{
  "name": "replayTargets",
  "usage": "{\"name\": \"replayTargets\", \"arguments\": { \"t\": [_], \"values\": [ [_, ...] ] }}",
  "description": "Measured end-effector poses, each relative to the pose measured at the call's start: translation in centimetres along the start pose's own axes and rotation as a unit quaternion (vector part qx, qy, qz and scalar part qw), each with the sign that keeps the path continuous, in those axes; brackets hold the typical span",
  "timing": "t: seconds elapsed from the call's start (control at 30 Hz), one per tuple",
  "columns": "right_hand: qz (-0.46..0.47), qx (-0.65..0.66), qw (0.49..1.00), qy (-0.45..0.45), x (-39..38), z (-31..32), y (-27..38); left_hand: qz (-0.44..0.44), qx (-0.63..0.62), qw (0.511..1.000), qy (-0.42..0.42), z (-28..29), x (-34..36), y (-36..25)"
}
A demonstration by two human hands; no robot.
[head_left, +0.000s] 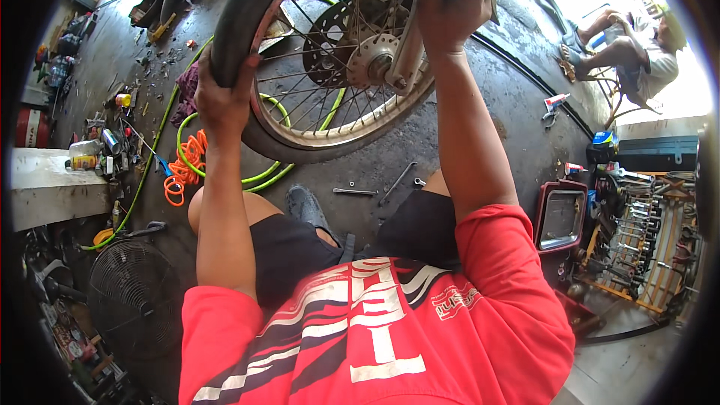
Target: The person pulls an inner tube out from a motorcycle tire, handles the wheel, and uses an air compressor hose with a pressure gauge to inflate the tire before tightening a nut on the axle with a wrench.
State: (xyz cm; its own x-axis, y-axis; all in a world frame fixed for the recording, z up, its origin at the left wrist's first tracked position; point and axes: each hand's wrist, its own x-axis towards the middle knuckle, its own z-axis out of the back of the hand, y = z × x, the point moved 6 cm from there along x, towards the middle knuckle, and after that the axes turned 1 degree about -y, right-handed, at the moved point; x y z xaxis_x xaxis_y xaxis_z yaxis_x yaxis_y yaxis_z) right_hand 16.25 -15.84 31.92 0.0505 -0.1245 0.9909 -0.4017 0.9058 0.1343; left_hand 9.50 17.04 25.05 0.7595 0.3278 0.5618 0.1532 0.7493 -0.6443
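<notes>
A spoked motorcycle wheel with a black tire (238, 19) stands in front of me, tilted. My left hand (223, 101) is closed around the tire's left side, thumb toward the rim. Up at the wheel's right, my right hand (452, 11) is closed at the upper part of the metal fork leg (409, 56); its fingertips are partly hidden. That leg runs down to the axle beside the silver hub (373, 61). Behind the spokes sits a drilled brake disc (324, 46). Below the wheel, two wrenches (355, 192) and a small nut (352, 184) lie on the floor.
A green hose (161, 124) and a coiled orange hose (187, 169) lie at the left, near a black fan (133, 296). To the right are a red-rimmed tray (561, 216) and a rack of tools (641, 232). Another person (637, 52) sits at the far right.
</notes>
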Motion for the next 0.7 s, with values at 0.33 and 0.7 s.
{"name": "replayTargets", "arguments": {
  "t": [0.33, 0.7],
  "values": [
    [-0.034, 0.101, 0.994, -0.016, 0.2, 0.6, 0.0, -0.014, 0.002, 1.000, 0.011, -0.5, 0.6, -0.5],
    [-0.042, 0.099, 0.994, -0.029, 0.2, 0.4, -0.1, 0.034, 0.054, 0.997, 0.034, -0.6, 1.7, -0.8]
  ]
}}
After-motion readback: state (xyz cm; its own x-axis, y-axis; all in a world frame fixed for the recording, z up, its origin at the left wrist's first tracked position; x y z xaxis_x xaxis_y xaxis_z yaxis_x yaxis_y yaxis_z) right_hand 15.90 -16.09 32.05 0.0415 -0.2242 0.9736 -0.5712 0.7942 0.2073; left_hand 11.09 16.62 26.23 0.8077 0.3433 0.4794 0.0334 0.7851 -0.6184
